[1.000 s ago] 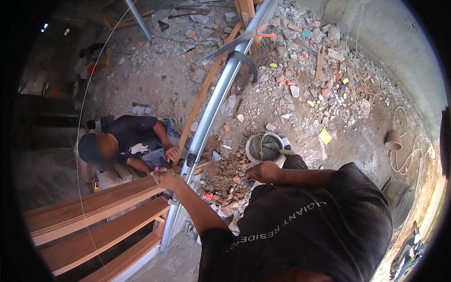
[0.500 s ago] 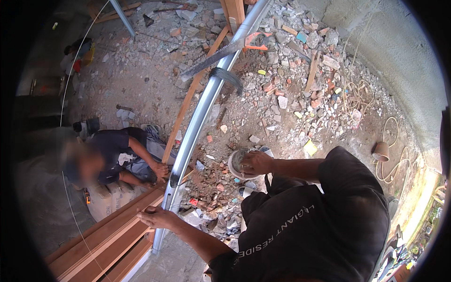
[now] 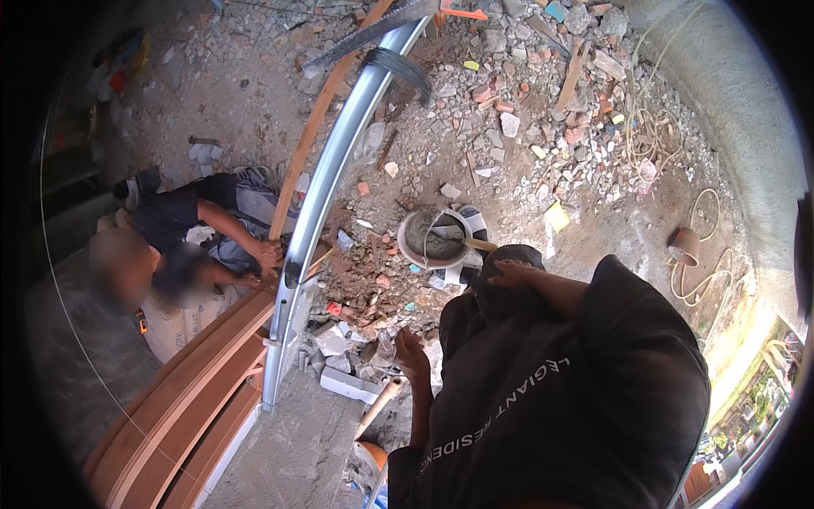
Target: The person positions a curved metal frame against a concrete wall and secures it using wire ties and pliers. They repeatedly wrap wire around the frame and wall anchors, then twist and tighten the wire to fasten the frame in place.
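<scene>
My left hand is held in the air near my body, empty, its fingers stretched together. Below it, a wooden tool handle slants over the rubble. My right hand lies flat on my dark-clothed knee, holding nothing. Just beyond that knee stands a pale bucket with wet grey mortar in it. A trowel rests in the bucket, its blade on the mortar and its wooden handle over the rim towards my right hand.
Left of me, a metal channel leans beside stacked wooden frames. A co-worker crouches behind it, hands at a wooden strip. A handsaw and a wire coil sit on the channel. Broken bricks cover the ground.
My left hand has left the wooden frame and come in towards my body. My right hand has withdrawn from the bucket to my knee, uncovering the mortar and trowel.
</scene>
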The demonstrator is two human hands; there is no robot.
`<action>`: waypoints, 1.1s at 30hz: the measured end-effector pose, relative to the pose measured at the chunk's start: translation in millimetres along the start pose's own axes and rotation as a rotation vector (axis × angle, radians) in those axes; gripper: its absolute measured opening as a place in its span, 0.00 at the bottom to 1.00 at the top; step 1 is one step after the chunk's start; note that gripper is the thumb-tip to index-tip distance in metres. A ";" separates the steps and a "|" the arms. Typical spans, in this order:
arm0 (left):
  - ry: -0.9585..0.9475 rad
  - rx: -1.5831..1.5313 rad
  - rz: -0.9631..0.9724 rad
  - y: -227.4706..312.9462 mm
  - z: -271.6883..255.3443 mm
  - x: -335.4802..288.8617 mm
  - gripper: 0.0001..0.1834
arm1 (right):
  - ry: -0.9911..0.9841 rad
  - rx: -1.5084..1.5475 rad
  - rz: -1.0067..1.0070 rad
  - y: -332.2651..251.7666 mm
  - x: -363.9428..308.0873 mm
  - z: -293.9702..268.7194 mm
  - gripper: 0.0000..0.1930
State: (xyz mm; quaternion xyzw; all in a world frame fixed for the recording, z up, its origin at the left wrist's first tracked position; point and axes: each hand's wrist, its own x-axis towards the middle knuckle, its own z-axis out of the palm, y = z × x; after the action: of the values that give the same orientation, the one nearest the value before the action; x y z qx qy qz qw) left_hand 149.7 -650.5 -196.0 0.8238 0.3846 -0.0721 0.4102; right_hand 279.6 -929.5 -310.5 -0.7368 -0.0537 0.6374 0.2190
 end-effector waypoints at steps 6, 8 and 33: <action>-0.051 -0.254 0.474 122.6 19.3 31.2 0.15 | -0.028 0.329 -0.966 -154.0 -38.2 -1.5 0.21; 0.007 -0.417 0.526 136.0 3.9 44.7 0.19 | 0.249 0.398 -0.943 -173.5 -50.3 -2.5 0.13; -0.165 -0.873 -0.716 -237.4 121.9 -171.7 0.17 | 1.264 -0.091 -0.848 -168.5 -123.5 -207.6 0.20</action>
State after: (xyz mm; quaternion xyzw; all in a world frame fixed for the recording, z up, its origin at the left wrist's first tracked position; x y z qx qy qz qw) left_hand -109.9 -751.0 -348.3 0.3881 0.6006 -0.1051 0.6911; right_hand 490.7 -875.1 -112.4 -0.8862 -0.2226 -0.0470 0.4036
